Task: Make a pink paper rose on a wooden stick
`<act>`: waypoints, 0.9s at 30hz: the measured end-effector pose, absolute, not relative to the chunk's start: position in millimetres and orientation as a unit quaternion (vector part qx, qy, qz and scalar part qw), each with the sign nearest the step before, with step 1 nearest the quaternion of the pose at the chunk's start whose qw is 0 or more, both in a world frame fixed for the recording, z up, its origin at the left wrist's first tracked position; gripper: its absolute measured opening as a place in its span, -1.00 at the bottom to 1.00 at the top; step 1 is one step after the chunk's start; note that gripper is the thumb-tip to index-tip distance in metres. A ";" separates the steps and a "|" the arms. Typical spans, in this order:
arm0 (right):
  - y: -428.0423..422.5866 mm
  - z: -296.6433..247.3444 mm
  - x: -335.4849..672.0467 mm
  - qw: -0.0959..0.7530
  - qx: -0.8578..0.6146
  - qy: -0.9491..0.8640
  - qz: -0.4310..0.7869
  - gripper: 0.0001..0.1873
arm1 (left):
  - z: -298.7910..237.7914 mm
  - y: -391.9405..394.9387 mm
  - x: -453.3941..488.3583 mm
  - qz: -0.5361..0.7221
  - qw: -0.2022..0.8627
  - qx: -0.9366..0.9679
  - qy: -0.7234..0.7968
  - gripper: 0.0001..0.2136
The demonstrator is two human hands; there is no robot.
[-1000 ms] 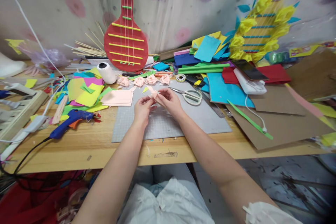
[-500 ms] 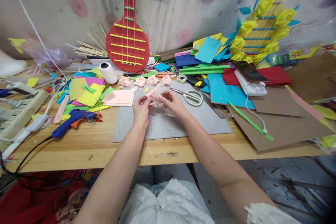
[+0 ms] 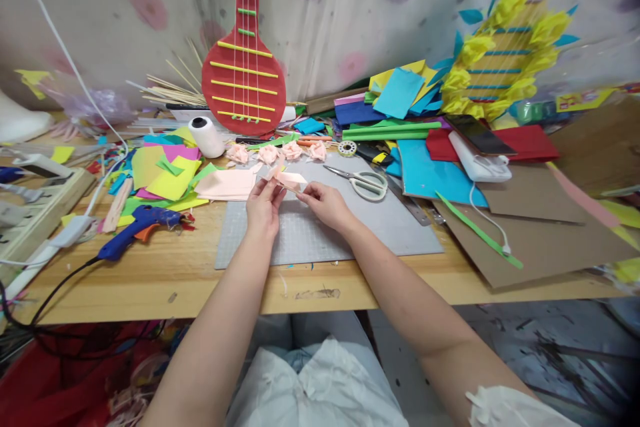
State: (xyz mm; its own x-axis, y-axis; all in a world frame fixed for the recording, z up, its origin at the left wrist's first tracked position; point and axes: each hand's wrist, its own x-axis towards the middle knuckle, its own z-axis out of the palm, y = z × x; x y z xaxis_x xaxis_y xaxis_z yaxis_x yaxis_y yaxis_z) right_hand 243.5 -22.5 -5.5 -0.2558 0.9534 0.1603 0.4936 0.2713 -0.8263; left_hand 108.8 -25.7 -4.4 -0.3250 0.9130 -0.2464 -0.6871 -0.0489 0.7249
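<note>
We look down at a desk from head height, both bare hands raised over a grey cutting mat. Our left hand pinches a folded piece of pale pink paper between thumb and fingers, probably to keep its layers gathered. Our right hand meets the paper's right-hand edge, thumb and forefinger close together; whether they pinch it or only touch it, we cannot tell. The two-sided hold seems meant to steady thin paper without crushing it.

Just beyond the paper, four pink paper rosettes sit in a row, presumably set back so our wrists do not flatten them. Near our left hand lies a stack of pink paper sheets, seemingly kept close as a supply. Scissors lie to the right, points leftward, handles towards our right side, perhaps for easy reach. A blue glue gun rests well left on the desk's wood, its nozzle aimed towards the mat.
</note>
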 end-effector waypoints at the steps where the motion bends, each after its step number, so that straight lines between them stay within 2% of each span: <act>1: -22.8 -5.3 243.5 0.344 -0.506 -0.719 0.331 -0.75 | -4.6 -25.1 108.2 0.709 0.566 0.141 0.396 -0.90; 17: -27.0 2.3 243.8 0.285 -0.525 -0.759 0.259 -0.66 | -2.2 -25.4 107.8 0.703 0.568 0.121 0.411 -0.92; 23: -29.9 0.5 243.6 0.304 -0.524 -0.763 0.227 -0.73 | -1.4 -25.4 107.6 0.701 0.560 0.105 0.430 -0.92; 27: -31.2 2.0 242.9 0.287 -0.517 -0.777 0.217 -0.77 | -0.6 -24.2 107.2 0.687 0.575 0.100 0.432 -0.92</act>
State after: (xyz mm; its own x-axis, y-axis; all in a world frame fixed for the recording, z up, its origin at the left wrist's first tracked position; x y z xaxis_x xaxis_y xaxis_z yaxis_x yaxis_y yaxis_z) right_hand 242.9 -31.2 2.0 -0.3009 0.9276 0.2215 0.6788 0.3715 -0.6335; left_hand 107.2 -24.2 -0.6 -0.3188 0.8767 -0.3601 -0.7044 0.0350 0.7089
